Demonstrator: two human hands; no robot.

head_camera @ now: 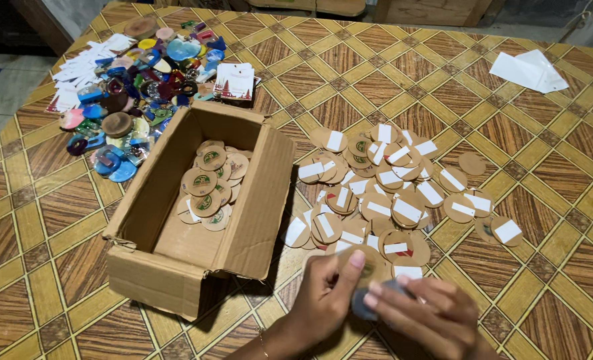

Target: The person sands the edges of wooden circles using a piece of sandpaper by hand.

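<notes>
Spread across the whole view: a table (523, 267) with a brown and yellow woven-square pattern.

At left of centre: an open cardboard box (256, 200), flaps up, holding a small heap of round brown discs with green prints (210, 183) toward its far end; near end of the box floor bare.

Right of the box, touching it at the near edge: a wide pile of round brown cardboard discs with white strips (390, 193), overlapping one another, a few strays lying apart at the right fringe.

Far left, beyond the box: a jumble of colourful small pieces (136, 87) in blue, red, pink and wood tones, with white slips of paper (86, 63) fanned along its outer side and a small stack of printed cards (234, 81) just beside the box's far corner.

Far right corner: loose white paper sheets (530, 70), well apart from everything else.

At the bottom edge, near the pile's closest discs: left hand (323, 293) curled, thumb and fingers pinching a brown disc (366, 263) held up off the table. Right hand (436, 317) just beside it, fingers closed on a small dark grey object (366, 303), blurred, kind not clear, pressed close under the disc.
</notes>
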